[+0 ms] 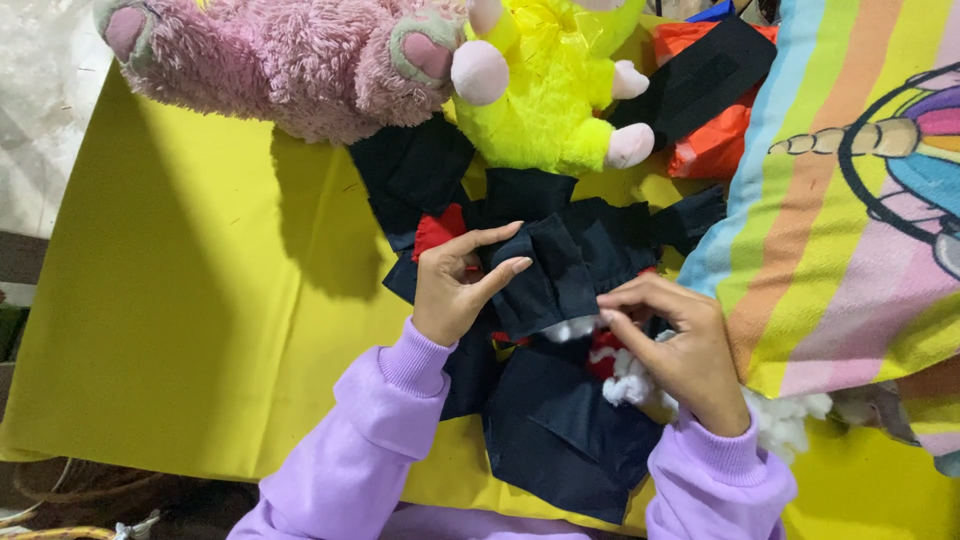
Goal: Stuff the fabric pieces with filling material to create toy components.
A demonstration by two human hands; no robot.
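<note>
A dark navy cloth toy shell (560,270) with red patches lies on the yellow sheet (200,300). My left hand (455,285) grips one of its folded navy flaps between thumb and fingers. My right hand (680,350) pinches white stuffing (625,380) at the shell's opening, where a white tuft shows. More white stuffing (790,420) lies behind my right wrist. Both sleeves are lilac.
A pink plush toy (290,60) and a yellow plush toy (550,90) lie at the top. An orange bag with a black strip (715,130) sits beside them. A striped rainbow-coloured cloth (850,220) covers the right side. Loose navy fabric pieces (415,165) lie near the plush.
</note>
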